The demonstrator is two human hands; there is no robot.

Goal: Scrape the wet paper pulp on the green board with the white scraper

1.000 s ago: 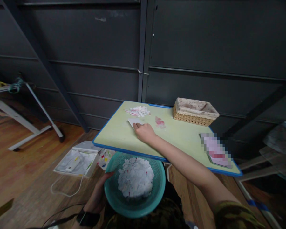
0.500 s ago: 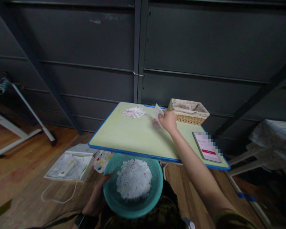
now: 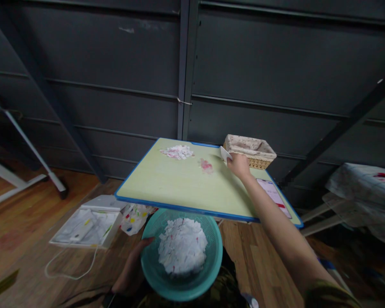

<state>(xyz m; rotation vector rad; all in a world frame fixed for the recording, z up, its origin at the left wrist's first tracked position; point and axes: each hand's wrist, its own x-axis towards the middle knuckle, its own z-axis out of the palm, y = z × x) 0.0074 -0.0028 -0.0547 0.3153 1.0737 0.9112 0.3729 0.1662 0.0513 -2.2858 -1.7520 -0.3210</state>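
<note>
Table (image 3: 160, 184), one: pale yellow-green top, blue edging. Paper scraps (image 3: 177, 152), white and pink: one loose, flat pile near far left corner. Reddish-pink patch (image 3: 205, 166), one: toward far edge, about midway along. Wicker basket (image 3: 259, 163), cloth-lined, one: at far right corner. Phone (image 3: 276, 196), one: beside right edge, screen lit.

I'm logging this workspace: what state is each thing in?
Left hand: holding green basin by its rim.
Green basin: open, heaped with white scraps.
Right hand: closed on white card.
White card: gripped, tilted.
Wicker basket: upright, open, cloth-lined.
Touchscreen device: flat, lit, partly covered.
Scrap pile: loose, on table.
Reddish patch: spread on table; material unclear.
White box: lid open, items inside.
</note>
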